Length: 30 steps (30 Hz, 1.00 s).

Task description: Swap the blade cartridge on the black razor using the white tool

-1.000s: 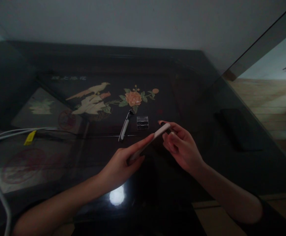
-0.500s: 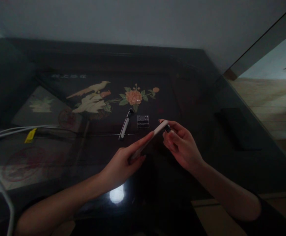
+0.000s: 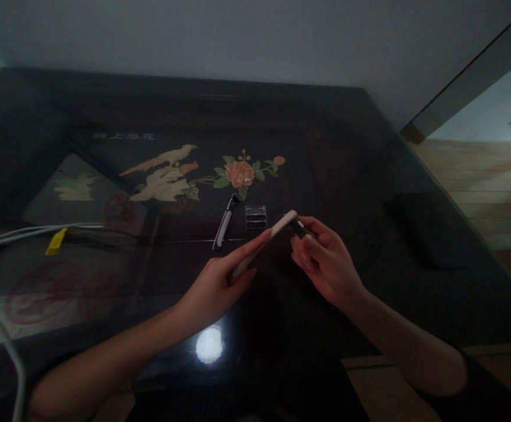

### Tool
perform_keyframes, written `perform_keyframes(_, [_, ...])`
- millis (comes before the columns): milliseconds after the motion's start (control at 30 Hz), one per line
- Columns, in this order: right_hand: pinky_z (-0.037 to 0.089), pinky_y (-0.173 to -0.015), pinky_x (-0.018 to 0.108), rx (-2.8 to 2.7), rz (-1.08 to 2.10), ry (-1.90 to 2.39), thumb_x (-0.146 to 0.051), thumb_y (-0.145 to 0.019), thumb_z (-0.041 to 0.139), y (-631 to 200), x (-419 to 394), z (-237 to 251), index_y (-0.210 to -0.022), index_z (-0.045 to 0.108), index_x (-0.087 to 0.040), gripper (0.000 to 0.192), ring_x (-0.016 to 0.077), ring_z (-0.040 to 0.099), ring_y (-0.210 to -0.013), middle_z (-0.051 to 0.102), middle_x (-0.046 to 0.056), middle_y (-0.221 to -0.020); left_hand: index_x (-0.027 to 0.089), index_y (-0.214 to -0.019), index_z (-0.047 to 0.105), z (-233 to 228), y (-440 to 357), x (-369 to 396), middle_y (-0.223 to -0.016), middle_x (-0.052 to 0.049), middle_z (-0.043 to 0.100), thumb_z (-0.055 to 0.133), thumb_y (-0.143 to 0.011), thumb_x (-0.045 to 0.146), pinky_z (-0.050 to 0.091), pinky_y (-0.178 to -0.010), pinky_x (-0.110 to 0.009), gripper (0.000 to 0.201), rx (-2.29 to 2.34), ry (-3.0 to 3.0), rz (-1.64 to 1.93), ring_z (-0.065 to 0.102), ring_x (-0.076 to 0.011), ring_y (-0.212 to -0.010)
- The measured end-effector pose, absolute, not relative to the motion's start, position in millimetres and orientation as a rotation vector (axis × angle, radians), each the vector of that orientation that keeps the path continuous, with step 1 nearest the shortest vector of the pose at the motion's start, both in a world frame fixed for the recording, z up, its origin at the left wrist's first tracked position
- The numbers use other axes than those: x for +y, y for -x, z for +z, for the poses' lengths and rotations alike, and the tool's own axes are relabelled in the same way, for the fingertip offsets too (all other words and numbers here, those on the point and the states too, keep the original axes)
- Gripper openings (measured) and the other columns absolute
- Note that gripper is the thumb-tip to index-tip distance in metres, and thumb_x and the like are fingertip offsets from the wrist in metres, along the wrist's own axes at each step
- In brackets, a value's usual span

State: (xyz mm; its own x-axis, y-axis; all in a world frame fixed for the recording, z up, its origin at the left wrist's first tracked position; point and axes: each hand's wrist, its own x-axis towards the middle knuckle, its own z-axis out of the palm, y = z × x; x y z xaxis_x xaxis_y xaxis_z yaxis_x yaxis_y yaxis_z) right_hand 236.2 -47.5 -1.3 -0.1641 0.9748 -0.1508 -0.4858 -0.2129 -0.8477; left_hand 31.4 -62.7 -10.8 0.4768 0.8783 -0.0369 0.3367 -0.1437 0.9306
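My left hand (image 3: 214,287) is closed around a slim white bar-like object (image 3: 282,223), which slants up to the right; its kind is unclear. In a pinch, my right hand (image 3: 321,258) holds a small black piece (image 3: 300,228) close to the white object's far end. Dim light and fingers hide much of that piece. On the dark tabletop beyond my hands lies a razor (image 3: 223,225) with a white and black handle. Right of it sits a small clear case (image 3: 255,217) with dark cartridges inside.
White cables (image 3: 31,234) with a yellow tag (image 3: 56,241) run across the left side of the glossy table (image 3: 339,146). A flat black object (image 3: 426,231) lies at the right. A wall (image 3: 220,41) stands behind the table.
The white object's far end has moved slightly left and up, and more of the black piece shows beside it. My left hand has shifted slightly left; the razor and case lie still.
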Motion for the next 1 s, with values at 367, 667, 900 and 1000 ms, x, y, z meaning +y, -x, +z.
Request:
perform_keyframes(367, [0.018, -0.041, 0.024, -0.767, 1.63, 0.88, -0.033, -0.069, 0.084, -235.6, -45.9, -0.9, -0.093, 0.07, -0.02, 0.031, 0.004, 0.026, -0.04, 0.044, -0.01, -0.05, 0.027, -0.151, 0.034, -14.2, -32.5, -68.0, -0.096, 0.002, 0.069, 0.051, -0.09, 0.013, 0.041, -0.054, -0.014, 0.065, 1.021, -1.703, 0.619, 0.042, -0.005, -0.053])
perform_keyframes(667, [0.019, -0.042, 0.025, -0.805, 1.591, 0.916, -0.035, -0.071, 0.081, -236.0, -46.0, 0.5, -0.098, 0.071, -0.021, 0.033, 0.0044, 0.024, -0.041, 0.042, -0.01, -0.051, 0.025, -0.15, 0.037, -11.9, -32.3, -72.4, -0.061, 0.009, 0.039, 0.05, -0.091, 0.014, 0.029, -0.048, -0.014, 0.061, 0.945, -1.77, 0.582, 0.029, -0.0079, -0.054])
perform_keyframes(900, [0.017, -0.042, 0.025, -0.813, 1.631, 0.89, -0.036, -0.071, 0.081, -236.6, -47.0, -0.8, -0.096, 0.069, -0.022, 0.031, 0.0053, 0.024, -0.041, 0.041, -0.01, -0.05, 0.025, -0.149, 0.04, -11.2, -30.7, -63.0, -0.087, 0.002, 0.065, 0.05, -0.091, 0.015, 0.04, -0.053, -0.015, 0.06, 1.042, -1.765, 0.647, 0.04, -0.0069, -0.054])
perform_keyframes(1000, [0.017, -0.042, 0.025, -0.814, 1.637, 0.879, -0.038, -0.07, 0.083, -236.4, -47.5, -0.2, -0.094, 0.068, -0.022, 0.033, 0.005, 0.024, -0.04, 0.044, -0.01, -0.048, 0.027, -0.15, 0.037, -10.9, -30.2, -59.9, -0.101, 0.001, 0.068, 0.049, -0.09, 0.015, 0.043, -0.056, -0.014, 0.062, 1.074, -1.752, 0.644, 0.044, -0.0062, -0.056])
